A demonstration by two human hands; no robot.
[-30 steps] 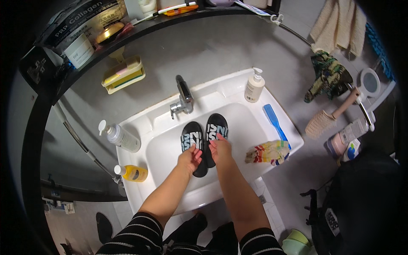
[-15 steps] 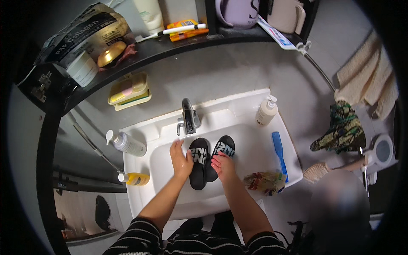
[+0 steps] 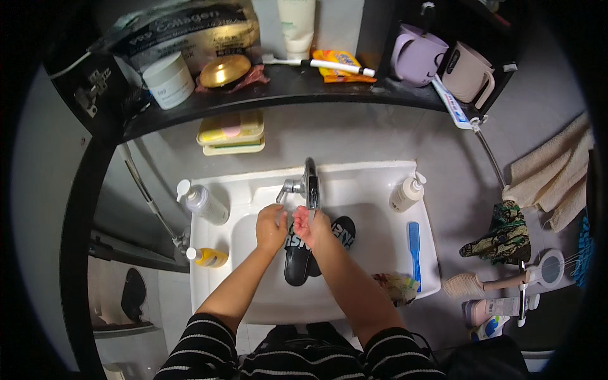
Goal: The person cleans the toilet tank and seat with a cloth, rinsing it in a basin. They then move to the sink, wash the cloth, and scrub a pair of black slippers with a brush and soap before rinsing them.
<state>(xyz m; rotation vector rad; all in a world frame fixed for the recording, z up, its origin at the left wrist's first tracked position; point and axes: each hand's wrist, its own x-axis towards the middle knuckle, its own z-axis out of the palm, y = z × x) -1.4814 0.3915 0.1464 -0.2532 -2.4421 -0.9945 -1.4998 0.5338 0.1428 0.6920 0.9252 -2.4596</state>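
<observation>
Two black slide slippers with pale lettering lie in the white sink (image 3: 253, 304): the left slipper (image 3: 296, 269) and the right slipper (image 3: 345, 229), partly behind my right hand and wrist. My left hand (image 3: 271, 229) is left of the faucet (image 3: 311, 180), fingertips just below its side lever (image 3: 288, 187); whether they touch it I cannot tell. Nothing shows in that hand, and the thumb stands apart from the fingers. My right hand (image 3: 310, 227) is under the spout with its palm turned inward, fingers loosely bent and holding nothing. It hangs over the left slipper's toe end.
Pump bottles (image 3: 206, 204) (image 3: 406, 193) stand on both sides of the rim. A yellow bottle (image 3: 209, 257) is at left; a blue brush (image 3: 414, 253) and crumpled plastic bag (image 3: 398, 288) are at right. A black shelf (image 3: 304, 92) with mugs and jars overhangs the back.
Both hands have moved from above the slippers toward the faucet, the right one coming in under the spout. The head view has shifted too.
</observation>
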